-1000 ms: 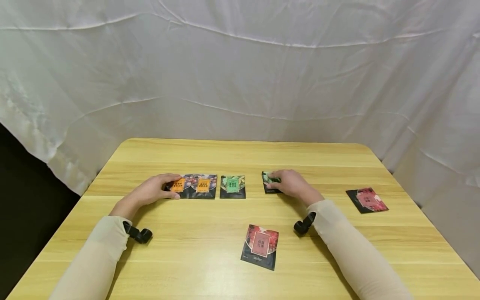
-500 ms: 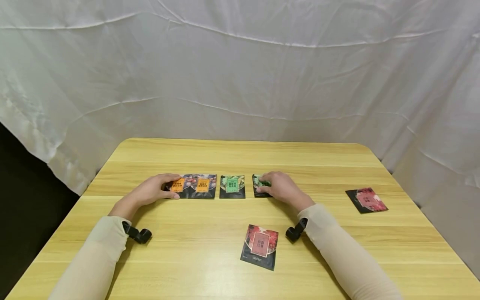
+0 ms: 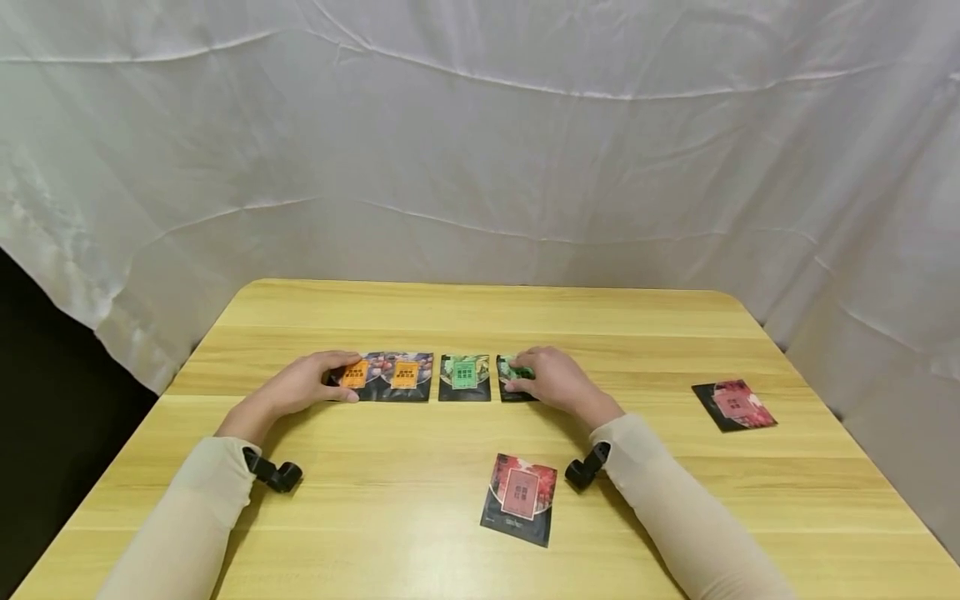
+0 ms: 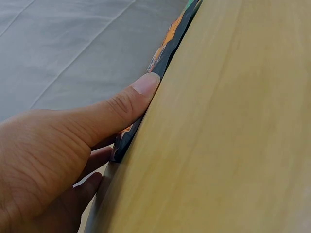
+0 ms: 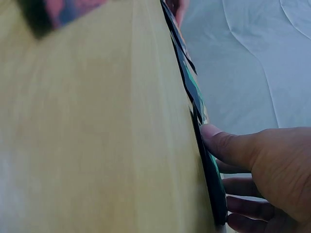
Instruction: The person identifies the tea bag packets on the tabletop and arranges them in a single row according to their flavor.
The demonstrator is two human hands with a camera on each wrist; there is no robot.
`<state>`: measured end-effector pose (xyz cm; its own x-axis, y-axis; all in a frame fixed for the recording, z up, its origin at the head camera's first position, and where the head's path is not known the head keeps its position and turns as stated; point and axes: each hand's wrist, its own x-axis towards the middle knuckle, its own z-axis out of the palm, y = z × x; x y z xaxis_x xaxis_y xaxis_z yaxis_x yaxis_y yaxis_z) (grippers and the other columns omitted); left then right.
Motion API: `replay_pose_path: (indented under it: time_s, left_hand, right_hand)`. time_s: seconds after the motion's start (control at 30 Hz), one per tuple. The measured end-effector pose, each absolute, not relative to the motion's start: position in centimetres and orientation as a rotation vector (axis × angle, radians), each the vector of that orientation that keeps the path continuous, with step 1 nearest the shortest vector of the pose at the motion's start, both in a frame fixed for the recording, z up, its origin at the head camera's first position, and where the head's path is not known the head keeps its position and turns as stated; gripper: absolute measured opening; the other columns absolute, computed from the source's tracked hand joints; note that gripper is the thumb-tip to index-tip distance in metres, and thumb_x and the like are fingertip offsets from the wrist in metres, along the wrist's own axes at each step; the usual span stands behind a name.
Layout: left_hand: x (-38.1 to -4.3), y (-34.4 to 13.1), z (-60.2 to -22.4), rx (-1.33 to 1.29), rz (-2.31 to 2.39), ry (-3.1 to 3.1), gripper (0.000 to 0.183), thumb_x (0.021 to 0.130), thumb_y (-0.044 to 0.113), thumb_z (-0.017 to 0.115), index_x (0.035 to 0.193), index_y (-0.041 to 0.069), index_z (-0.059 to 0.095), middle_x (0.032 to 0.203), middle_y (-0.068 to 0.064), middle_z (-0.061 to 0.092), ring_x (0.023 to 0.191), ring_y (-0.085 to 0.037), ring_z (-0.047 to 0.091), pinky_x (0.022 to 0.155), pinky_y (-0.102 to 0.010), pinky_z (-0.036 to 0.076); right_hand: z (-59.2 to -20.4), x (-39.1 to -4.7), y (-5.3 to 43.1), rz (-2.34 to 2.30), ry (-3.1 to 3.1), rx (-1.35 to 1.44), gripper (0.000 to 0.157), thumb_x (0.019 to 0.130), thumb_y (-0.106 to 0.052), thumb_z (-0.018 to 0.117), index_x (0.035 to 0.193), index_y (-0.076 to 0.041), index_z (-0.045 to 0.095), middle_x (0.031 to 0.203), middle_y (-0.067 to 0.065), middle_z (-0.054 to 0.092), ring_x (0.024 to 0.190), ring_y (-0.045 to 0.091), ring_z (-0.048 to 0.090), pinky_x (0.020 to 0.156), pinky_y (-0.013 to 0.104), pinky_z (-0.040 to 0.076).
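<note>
In the head view, a row of flat tea sachets lies across the table. My left hand [image 3: 300,385] rests on the left end of the first orange-labelled sachet [image 3: 358,375], thumb along its near edge. A second orange-labelled sachet [image 3: 406,377] adjoins it. After a small gap comes a green-labelled sachet [image 3: 464,378]. My right hand [image 3: 561,382] holds another green-labelled sachet [image 3: 514,396] by its right part, thumb toward the near side, covering much of it. In the right wrist view, the thumb [image 5: 228,145] lies against this sachet's edge, fingers behind it.
A red-labelled sachet [image 3: 519,500] lies slightly turned nearer the front of the wooden table [image 3: 360,500]. Another red-labelled sachet [image 3: 735,406] lies askew at the right. A pale curtain [image 3: 480,167] hangs behind the table.
My right hand has slid its green-labelled sachet leftward, narrowing the gap to the other green one. My left hand has stayed in place on the orange-labelled sachet.
</note>
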<state>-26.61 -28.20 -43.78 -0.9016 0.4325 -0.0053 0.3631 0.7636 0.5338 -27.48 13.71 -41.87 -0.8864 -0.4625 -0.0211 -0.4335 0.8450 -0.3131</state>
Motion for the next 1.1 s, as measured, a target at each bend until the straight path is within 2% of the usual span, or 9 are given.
replay_pose_path:
  time_s: [0.53,1.1]
  left_hand:
    - [-26.59,-28.25,-43.76,0.613,0.812,2.822,0.085,0.082,0.052,0.073,0.148,0.006,0.044,0.148,-0.024,0.040,0.137,-0.046,0.032,0.109,-0.062,0.027]
    - [-26.55,-28.21,-43.64,0.623,0.796,2.824,0.086,0.082,0.052,0.072,0.148,0.006,0.044,0.148,-0.023,0.040,0.136,-0.045,0.033,0.109,-0.061,0.028]
  right_hand:
    - [-42.21,-27.59,12.97,-0.495,2.967,-0.818,0.049,0.093,-0.040,0.067,0.131,-0.009,0.063,0.132,0.009,0.061,0.125,0.030,0.053,0.107,0.047,0.039]
    - [-42.11,-27.57,13.16,-0.544,2.942,-0.838,0.051,0.094,-0.039,0.066,0.133,-0.007,0.061,0.135,0.012,0.058,0.127,0.033,0.051,0.108,0.049,0.038]
